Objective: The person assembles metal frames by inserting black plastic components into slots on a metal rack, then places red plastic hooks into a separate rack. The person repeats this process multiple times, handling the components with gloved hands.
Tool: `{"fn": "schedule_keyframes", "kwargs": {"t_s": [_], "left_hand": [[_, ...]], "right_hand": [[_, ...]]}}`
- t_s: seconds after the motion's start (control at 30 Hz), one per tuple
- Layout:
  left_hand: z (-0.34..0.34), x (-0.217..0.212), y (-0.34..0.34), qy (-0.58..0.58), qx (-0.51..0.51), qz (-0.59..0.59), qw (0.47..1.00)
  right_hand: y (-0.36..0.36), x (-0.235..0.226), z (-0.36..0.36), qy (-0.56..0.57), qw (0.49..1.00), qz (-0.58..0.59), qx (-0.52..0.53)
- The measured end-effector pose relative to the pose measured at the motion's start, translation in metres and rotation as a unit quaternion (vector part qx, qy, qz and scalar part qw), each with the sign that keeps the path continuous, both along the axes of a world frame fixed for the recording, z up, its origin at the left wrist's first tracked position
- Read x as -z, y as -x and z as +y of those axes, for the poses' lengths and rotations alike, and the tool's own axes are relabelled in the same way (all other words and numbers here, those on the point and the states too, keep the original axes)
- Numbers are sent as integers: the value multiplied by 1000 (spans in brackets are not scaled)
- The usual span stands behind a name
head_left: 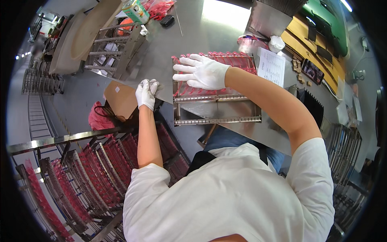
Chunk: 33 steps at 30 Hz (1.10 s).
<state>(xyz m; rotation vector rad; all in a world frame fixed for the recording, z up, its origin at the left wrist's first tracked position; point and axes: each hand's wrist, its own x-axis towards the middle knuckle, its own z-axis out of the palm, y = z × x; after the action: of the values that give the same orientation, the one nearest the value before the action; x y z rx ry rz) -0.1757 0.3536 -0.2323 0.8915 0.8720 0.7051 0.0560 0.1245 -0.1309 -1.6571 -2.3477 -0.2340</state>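
Note:
My right hand [203,72], in a white glove, lies flat with its fingers spread over a metal rack [217,120] on the steel table. Pink-red strips [238,61] stretch across the rack's far part, under and around that hand. Toward me, the rack's nearer section shows bare notched bars. My left hand [146,94], also gloved in white, is off the table's left edge with its fingers curled in. Whether anything is pinched in it is hidden. Its nearest neighbour is the table edge, left of the rack.
Another metal rack [111,52] leans at the left, near a green-and-white canister [136,12] and red bags [160,9]. Racks with red strips [96,173] fill a cart at lower left. On the right are a paper sheet [271,66], a phone [312,71] and small brown blocks [296,66].

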Motion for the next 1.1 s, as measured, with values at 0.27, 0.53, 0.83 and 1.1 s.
{"fn": "schedule_keyframes", "kwargs": {"t_s": [0.27, 0.53, 0.83, 1.1], "left_hand": [[8, 8, -1, -28, -9, 23, 999], [24, 19, 5, -52, 3, 37, 998], [23, 22, 6, -26, 18, 20, 999], [-6, 15, -1, 29, -2, 37, 999]], "right_hand": [[-2, 9, 0, 39, 999, 1, 12], [0, 9, 3, 2, 1000, 16, 1], [0, 11, 0, 14, 999, 27, 11], [2, 3, 1, 22, 1000, 2, 10]]}}
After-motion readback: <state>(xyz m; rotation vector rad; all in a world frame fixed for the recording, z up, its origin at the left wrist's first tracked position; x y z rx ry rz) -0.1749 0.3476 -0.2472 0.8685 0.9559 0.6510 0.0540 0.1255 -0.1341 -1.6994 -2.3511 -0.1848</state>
